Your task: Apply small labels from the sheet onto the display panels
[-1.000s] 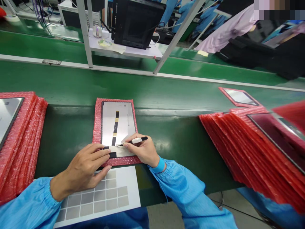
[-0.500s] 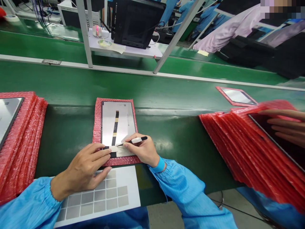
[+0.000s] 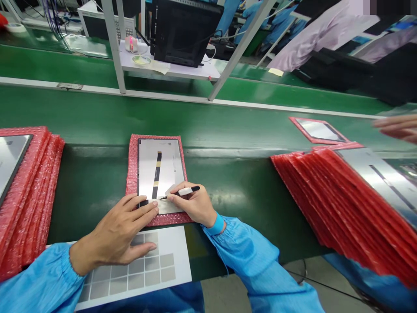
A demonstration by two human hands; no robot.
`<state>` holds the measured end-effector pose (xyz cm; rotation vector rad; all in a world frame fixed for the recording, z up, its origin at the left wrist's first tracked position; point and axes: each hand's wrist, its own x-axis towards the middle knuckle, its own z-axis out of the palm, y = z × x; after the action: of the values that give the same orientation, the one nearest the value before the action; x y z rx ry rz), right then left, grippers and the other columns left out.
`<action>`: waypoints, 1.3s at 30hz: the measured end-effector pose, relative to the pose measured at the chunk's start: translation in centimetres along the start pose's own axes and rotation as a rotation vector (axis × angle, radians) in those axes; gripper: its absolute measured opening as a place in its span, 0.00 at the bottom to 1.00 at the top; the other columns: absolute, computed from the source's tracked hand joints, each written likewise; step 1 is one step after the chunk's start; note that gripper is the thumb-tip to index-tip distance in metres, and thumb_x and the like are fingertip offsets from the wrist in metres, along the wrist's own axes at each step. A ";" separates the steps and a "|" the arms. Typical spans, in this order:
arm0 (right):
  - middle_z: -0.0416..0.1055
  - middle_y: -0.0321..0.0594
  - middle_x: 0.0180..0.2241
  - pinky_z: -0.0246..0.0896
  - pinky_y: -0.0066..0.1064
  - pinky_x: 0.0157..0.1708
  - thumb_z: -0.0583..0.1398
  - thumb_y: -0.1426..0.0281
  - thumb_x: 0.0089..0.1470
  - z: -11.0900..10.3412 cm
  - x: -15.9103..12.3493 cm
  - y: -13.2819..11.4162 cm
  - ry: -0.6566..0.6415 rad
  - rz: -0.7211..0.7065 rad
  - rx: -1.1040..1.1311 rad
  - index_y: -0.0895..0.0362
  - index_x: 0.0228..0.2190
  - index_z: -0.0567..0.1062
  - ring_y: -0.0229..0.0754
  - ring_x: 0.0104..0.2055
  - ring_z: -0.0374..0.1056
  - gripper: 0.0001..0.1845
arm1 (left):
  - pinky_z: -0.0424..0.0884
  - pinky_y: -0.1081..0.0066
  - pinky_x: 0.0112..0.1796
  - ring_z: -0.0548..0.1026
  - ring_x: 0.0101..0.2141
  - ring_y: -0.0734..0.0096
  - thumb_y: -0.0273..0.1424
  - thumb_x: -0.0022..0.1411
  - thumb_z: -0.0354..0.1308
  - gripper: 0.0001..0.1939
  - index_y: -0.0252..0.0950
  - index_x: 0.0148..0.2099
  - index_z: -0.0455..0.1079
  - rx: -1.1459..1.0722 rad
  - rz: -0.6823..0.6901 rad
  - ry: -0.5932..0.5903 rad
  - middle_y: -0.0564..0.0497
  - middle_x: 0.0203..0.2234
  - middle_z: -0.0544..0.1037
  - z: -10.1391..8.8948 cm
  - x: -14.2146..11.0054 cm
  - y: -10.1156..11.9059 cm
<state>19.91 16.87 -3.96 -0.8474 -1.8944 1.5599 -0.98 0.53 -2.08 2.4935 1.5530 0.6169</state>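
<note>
A silver display panel (image 3: 159, 169) lies on a red bubble-wrap sleeve (image 3: 132, 174), with a black-and-gold flexible strip (image 3: 157, 176) running down its back. My right hand (image 3: 192, 204) grips a slim black-and-white pointed tool (image 3: 184, 191), its tip at a pale film (image 3: 171, 207) on the panel's lower part. My left hand (image 3: 120, 232) rests with its fingers spread. Those fingertips lie on the panel's lower left corner and hide the strip's lower end. A white card with grey squares (image 3: 169, 261) lies under my left thumb.
Stacks of panels in red bubble wrap (image 3: 26, 182) (image 3: 325, 204) stand on both sides of the green conveyor belt (image 3: 228, 130). A co-worker's hand (image 3: 397, 128) shows at the right edge. Behind the belt stand a white shelf (image 3: 169, 71) with a black monitor (image 3: 182, 34).
My left hand has slid slightly right over the strip's lower end. The co-worker's hand has moved up and away from the right stack, whose top panel now shows a silver face.
</note>
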 end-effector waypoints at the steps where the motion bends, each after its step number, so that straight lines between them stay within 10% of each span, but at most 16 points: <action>1: 0.81 0.41 0.29 0.70 0.32 0.30 0.72 0.64 0.53 0.0 0.0 0.1 -0.001 0.003 0.002 0.55 0.30 0.83 0.45 0.32 0.77 0.08 | 0.69 0.46 0.57 0.71 0.58 0.43 0.41 0.67 0.62 0.32 0.31 0.68 0.66 0.001 -0.001 0.003 0.41 0.62 0.75 0.0 0.0 0.0; 24: 0.74 0.35 0.20 0.70 0.30 0.22 0.72 0.61 0.52 0.5 0.2 -1.0 0.108 0.160 0.167 0.56 0.29 0.78 0.39 0.20 0.70 0.13 | 0.53 0.47 0.61 0.67 0.59 0.43 0.56 0.62 0.63 0.47 0.38 0.74 0.58 0.122 -0.049 -0.097 0.46 0.69 0.67 1.1 -0.2 0.6; 39: 0.73 0.33 0.19 0.70 0.29 0.21 0.73 0.60 0.50 0.4 0.3 -0.8 0.101 0.154 0.175 0.56 0.28 0.78 0.38 0.19 0.69 0.14 | 0.66 0.45 0.60 0.67 0.63 0.43 0.45 0.65 0.64 0.39 0.42 0.74 0.59 -0.096 0.008 -0.166 0.43 0.65 0.73 -1.5 -0.4 -1.1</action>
<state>19.32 16.67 -3.30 -0.9930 -1.6278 1.7119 -2.63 0.55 -1.15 2.4135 1.4212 0.4606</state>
